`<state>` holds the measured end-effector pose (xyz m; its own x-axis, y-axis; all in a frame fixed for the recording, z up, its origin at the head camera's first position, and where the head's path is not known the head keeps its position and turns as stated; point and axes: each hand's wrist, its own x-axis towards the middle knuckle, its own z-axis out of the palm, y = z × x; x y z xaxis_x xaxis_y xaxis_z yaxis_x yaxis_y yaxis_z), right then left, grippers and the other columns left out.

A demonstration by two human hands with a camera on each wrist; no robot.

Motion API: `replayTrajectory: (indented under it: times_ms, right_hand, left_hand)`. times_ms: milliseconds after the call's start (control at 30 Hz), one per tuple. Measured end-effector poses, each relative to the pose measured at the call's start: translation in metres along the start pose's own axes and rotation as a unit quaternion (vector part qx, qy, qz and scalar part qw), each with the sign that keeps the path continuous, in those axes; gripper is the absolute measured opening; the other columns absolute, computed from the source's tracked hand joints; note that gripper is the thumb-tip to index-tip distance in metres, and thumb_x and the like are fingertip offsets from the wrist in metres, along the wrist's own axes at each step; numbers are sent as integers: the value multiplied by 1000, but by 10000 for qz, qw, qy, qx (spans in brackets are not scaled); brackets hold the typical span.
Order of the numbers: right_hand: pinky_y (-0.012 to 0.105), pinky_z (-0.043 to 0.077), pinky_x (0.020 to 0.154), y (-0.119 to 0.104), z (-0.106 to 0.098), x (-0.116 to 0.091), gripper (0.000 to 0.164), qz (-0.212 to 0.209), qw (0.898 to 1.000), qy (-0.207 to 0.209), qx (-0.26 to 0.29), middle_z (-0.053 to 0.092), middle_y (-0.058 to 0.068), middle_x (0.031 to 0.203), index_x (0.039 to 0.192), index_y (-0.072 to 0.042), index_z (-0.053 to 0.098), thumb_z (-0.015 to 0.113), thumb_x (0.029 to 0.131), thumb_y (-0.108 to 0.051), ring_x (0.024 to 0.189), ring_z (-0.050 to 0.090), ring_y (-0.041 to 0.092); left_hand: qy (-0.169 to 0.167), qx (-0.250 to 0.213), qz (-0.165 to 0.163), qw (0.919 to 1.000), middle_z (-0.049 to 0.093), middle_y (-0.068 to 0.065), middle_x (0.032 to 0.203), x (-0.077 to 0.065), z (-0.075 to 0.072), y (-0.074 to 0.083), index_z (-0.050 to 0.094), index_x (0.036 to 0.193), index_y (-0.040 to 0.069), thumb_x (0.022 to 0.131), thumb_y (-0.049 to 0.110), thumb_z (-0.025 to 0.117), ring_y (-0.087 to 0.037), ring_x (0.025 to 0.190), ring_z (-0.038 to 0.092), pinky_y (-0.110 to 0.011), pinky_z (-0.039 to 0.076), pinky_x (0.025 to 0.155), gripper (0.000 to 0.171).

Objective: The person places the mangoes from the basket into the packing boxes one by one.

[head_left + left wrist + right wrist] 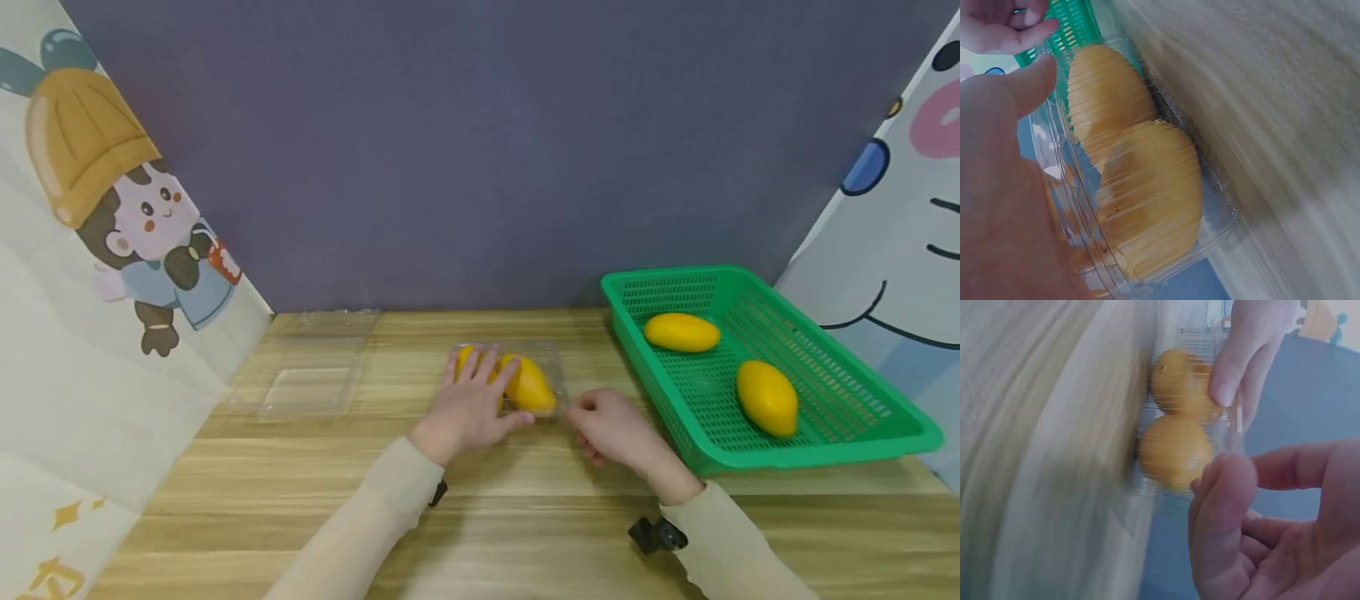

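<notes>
A clear plastic clamshell box (551,358) stands on the table with two yellow mangoes (1150,194) inside, its lid over them. My left hand (472,408) lies across the lid with fingers spread, and the thumb extends along the near side. At the box's near right corner, my right hand (611,425) has its fingers curled and pinches the rim between thumb and index finger. The right wrist view shows that thumb and the index finger meeting at the edge, with the left thumb farther along the same side.
A green plastic basket (656,400) on the right holds two more mangoes, one long (681,332) and one rounder (767,398). Another clear plastic box (307,387) stands unfolded at the left. A dark grey panel (480,167) rises behind the table, with printed sheets on both sides.
</notes>
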<state>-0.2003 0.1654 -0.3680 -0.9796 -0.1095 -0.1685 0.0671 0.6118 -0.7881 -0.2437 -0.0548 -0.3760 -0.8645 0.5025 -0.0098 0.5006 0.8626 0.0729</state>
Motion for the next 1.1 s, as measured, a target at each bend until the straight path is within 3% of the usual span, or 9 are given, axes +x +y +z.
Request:
replayTrajectory:
  times_ms: [233, 467, 600, 733, 1000, 1100]
  right_hand:
    - [32, 44, 49, -22, -12, -17, 24, -462, 9945, 131, -928, 56, 5, 64, 94, -6, 69, 57, 100, -27, 54, 51, 20]
    - [35, 52, 67, -41, -23, -27, 23, -1069, 9801, 378, -1630, 67, 0, 88, 100, -10, 72, 58, 98, -28, 75, 58, 17]
    - [49, 57, 87, -46, -28, -30, 37, -1375, 9689, 563, -1979, 71, 10, 113, 118, -6, 69, 56, 100, -35, 101, 66, 29]
    - [65, 46, 102, -49, -34, -33, 56, -1617, 9560, 794, -2315, 61, 19, 137, 136, -2, 60, 54, 102, -45, 127, 55, 43]
    - [70, 25, 115, -52, -47, -36, 78, -1882, 9308, 896, -3002, 37, 29, 155, 152, -3, 44, 47, 101, -62, 143, 32, 50]
    - [72, 16, 117, -49, -51, -36, 82, -1788, 9281, 835, -3156, 30, 29, 159, 157, -7, 37, 46, 99, -65, 147, 23, 51]
  left_hand:
    - [-53, 27, -88, 9999, 6, -13, 170, 1, -1, -4, 18, 164, 26, 98, 72, 40, -37, 155, 6, -60, -3, 124, 84]
    - [-104, 71, -208, 9997, 6, -13, 169, 4, -4, -4, 16, 164, 26, 97, 74, 37, -37, 155, 8, -59, -3, 124, 85]
    - [-59, 91, -245, 9996, 9, -14, 169, 5, -5, -5, 19, 164, 25, 97, 73, 39, -37, 154, 9, -60, 0, 124, 85]
    - [-61, 36, -258, 9996, 9, -14, 169, 6, -6, -8, 19, 164, 25, 97, 72, 40, -37, 155, 8, -60, -2, 124, 84]
    - [-142, -61, -301, 9994, 6, -13, 170, 11, -4, -15, 18, 164, 27, 97, 71, 42, -36, 155, 4, -59, -5, 123, 84]
    - [-173, -128, -342, 9992, 4, -12, 170, 11, -5, -16, 18, 164, 27, 97, 71, 42, -35, 155, 3, -59, -5, 123, 84]
